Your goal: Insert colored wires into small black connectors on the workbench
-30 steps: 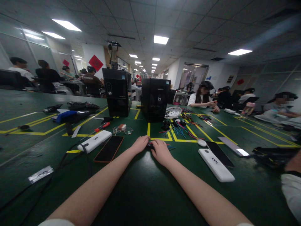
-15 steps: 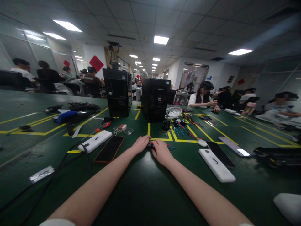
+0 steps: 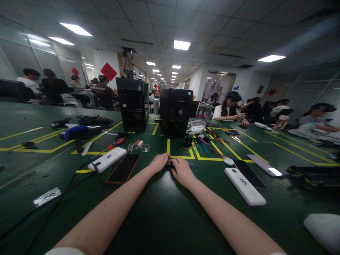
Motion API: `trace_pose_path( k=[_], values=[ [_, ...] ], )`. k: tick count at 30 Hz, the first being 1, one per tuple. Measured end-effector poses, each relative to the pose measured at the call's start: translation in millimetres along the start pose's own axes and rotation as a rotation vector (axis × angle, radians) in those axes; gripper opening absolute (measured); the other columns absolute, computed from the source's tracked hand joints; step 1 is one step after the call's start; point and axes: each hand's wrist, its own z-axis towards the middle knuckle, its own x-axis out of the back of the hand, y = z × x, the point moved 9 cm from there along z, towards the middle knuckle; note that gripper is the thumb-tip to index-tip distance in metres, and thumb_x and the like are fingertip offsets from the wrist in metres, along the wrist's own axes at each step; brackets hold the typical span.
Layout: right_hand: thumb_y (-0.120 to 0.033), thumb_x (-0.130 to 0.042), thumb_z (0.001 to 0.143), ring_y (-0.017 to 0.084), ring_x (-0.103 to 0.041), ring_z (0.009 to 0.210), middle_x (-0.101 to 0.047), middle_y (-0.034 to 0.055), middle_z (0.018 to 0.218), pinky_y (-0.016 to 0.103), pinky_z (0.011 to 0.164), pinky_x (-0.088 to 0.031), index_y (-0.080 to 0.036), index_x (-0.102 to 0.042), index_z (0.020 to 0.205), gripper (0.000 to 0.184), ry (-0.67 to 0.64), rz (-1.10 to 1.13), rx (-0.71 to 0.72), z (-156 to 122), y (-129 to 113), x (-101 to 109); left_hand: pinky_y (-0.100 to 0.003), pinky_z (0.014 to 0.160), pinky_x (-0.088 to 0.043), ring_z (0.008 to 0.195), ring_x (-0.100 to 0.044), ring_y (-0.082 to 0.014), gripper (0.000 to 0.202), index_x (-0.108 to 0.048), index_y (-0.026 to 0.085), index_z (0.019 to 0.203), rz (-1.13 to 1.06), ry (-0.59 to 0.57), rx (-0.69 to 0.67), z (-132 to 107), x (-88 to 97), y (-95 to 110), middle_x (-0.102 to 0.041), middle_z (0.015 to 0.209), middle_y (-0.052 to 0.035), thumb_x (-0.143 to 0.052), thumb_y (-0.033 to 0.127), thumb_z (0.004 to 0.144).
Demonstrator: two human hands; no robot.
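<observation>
My left hand (image 3: 158, 163) and my right hand (image 3: 182, 170) rest on the green table (image 3: 164, 212), fingers curled round a small dark connector (image 3: 169, 164) held between them. Thin coloured wires (image 3: 191, 165) trail from it to the right. A phone with an orange case (image 3: 123, 167) lies just left of my left hand, beside a white power bank (image 3: 107, 159). Another white power bank (image 3: 244, 185) and a dark phone (image 3: 248, 173) lie to the right of my right hand.
Two black computer towers (image 3: 133, 104) (image 3: 176, 111) stand behind my hands. A heap of coloured wires (image 3: 205, 145), a white basket (image 3: 196, 126), glasses (image 3: 138, 146) and a red screwdriver (image 3: 116, 142) lie around. Several people sit at the back and right. A white sleeve (image 3: 322, 228) shows at lower right.
My hands have stayed put on the connector. At the right edge a neighbour's hand has drawn back from the dark object, and only a white sleeve remains at the lower right.
</observation>
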Motion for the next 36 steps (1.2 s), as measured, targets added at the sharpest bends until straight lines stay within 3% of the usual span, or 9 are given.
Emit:
trace_pose_path(
  k=[19,24,36],
  values=[
    [-0.02,-0.052,0.079,0.022,-0.047,0.102,-0.052,0.0101,0.112,0.036,0.088,-0.035,-0.017,-0.05,0.111,0.032,0.0,0.007,0.002,-0.9,0.0,0.1,-0.04,0.102,-0.029,0.108,-0.053,-0.0197,0.038,-0.058,0.02,0.101,-0.004,0.004,-0.005,-0.7,2.0,2.0,-0.062,0.113,-0.0054,-0.022,0.025,0.09],
    [-0.024,-0.05,0.082,0.021,-0.048,0.101,-0.054,0.0098,0.11,0.036,0.088,-0.034,-0.018,-0.052,0.107,0.026,0.02,-0.007,-0.005,0.2,1.1,1.2,-0.041,0.103,-0.026,0.11,-0.052,-0.0195,0.038,-0.058,0.02,0.1,-0.018,-0.007,0.007,-0.6,1.2,1.0,-0.06,0.115,-0.0055,-0.022,0.026,0.09],
    [-0.017,-0.05,0.079,0.021,-0.048,0.099,-0.055,0.0088,0.107,0.035,0.087,-0.034,-0.018,-0.053,0.106,0.027,0.027,-0.016,-0.009,0.3,0.9,3.2,-0.039,0.102,-0.029,0.111,-0.052,-0.0191,0.04,-0.058,0.019,0.102,0.014,-0.004,-0.006,0.0,0.5,2.4,-0.06,0.116,-0.0048,-0.021,0.026,0.091]
  ],
)
